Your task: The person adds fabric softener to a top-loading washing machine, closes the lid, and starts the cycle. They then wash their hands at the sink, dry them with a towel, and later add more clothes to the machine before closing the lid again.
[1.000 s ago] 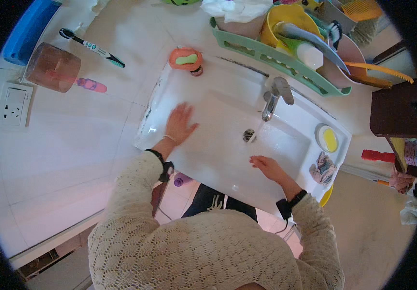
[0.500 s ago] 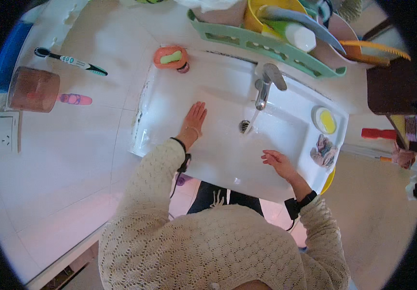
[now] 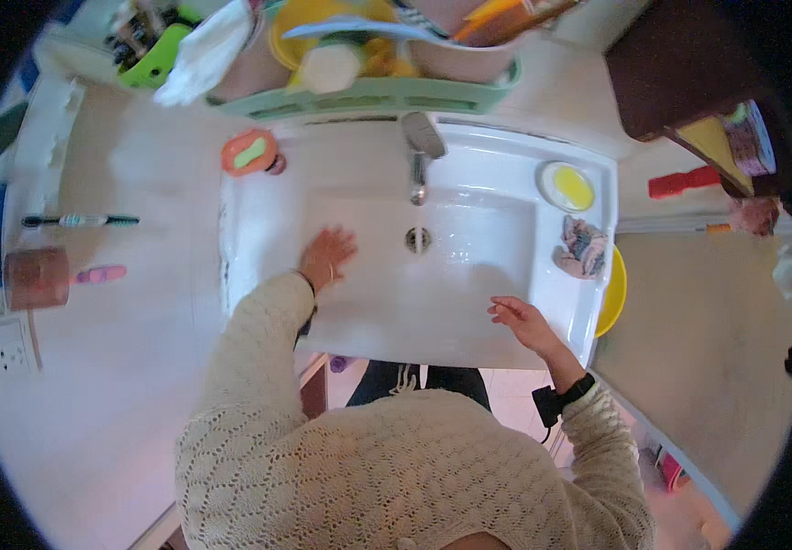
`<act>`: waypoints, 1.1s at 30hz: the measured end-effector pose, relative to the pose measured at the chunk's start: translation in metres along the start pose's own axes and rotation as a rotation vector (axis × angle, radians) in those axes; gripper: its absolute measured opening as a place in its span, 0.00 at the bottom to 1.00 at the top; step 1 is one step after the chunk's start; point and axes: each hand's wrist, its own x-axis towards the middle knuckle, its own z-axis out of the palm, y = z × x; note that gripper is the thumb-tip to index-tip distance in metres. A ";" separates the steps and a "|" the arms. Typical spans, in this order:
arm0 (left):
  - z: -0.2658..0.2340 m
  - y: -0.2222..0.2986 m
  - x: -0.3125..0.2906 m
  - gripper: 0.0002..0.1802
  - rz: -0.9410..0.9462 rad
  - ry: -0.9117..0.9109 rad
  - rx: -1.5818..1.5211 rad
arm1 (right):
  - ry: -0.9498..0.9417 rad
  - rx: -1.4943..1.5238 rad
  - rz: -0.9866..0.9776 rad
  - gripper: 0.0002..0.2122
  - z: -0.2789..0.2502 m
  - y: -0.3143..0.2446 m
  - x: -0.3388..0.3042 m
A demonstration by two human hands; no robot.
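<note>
Over the left part of a white sink (image 3: 368, 312), my left hand (image 3: 330, 255) is open, palm down with its fingers spread and slightly blurred. I cannot tell whether it touches the basin. My right hand (image 3: 522, 324) hovers over the basin's near right side, fingers loosely bent and apart, holding nothing. Between them and farther back stands a chrome faucet (image 3: 421, 151). Below its spout, pale water falls at the round drain (image 3: 417, 240). An orange soap dish (image 3: 251, 158) with a green bar sits on the far left corner of the sink.
A round dish with yellow soap (image 3: 572, 188) and a crumpled cloth (image 3: 583, 249) lie on the right ledge. Behind the sink runs a green rack (image 3: 359, 99) of containers. A toothbrush (image 3: 84, 221) and brown cup (image 3: 36, 279) are at left; a yellow basin (image 3: 612, 298) is below right.
The view has turned and shifted. My left hand has swung left over the basin, its fingers now more spread. The right hand stays near the same side of the sink.
</note>
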 end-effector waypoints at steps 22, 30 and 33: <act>0.079 -0.001 -0.011 0.36 0.078 -0.276 -0.034 | 0.075 0.105 -0.119 0.15 -0.012 0.047 -0.008; 0.061 -0.026 0.002 0.40 -0.225 -0.181 0.332 | 0.048 -0.061 -0.114 0.15 -0.010 0.034 -0.005; 0.073 0.064 0.031 0.35 0.123 -0.148 -0.151 | 0.080 -0.072 -0.091 0.16 -0.015 0.030 -0.011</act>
